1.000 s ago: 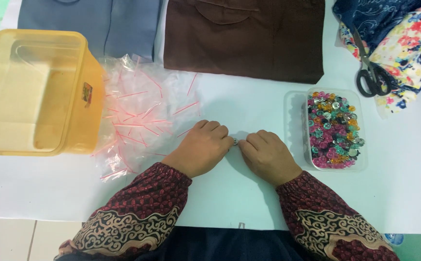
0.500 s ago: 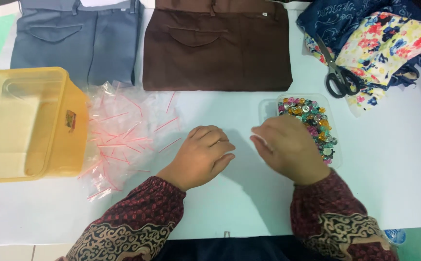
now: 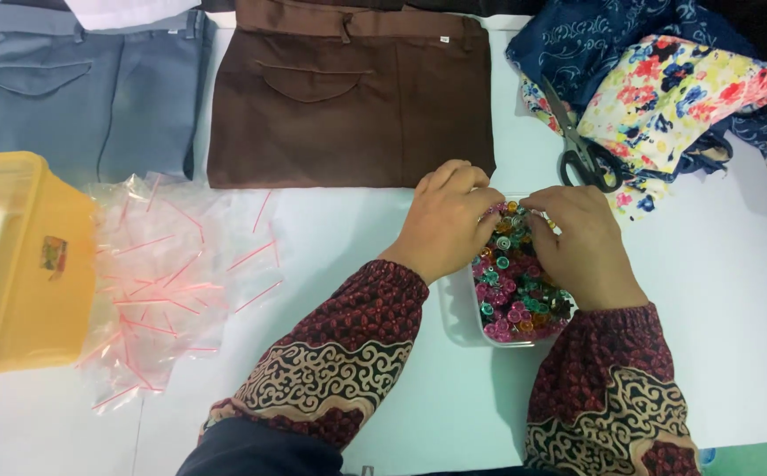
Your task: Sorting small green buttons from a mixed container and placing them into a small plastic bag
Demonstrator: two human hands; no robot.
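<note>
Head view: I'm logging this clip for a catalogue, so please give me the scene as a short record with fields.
left hand: left hand over the clear tray of coloured beads, fingertips at its far end
right hand: right hand over the same tray, fingertips meeting the left's
held item: too small to tell
left of the hands: small clear bags, yellow tub
far side: brown trousers, scissors

We note a heap of small clear plastic bags [image 3: 167, 282] with red strips, loose on the white table, touching the yellow box [image 3: 22, 264] at far left. That box bears a small rectangular sticker label [image 3: 52, 257], pale with red and green. A tiny white tag [image 3: 443, 39] sits on the brown garment's waistband.
</note>
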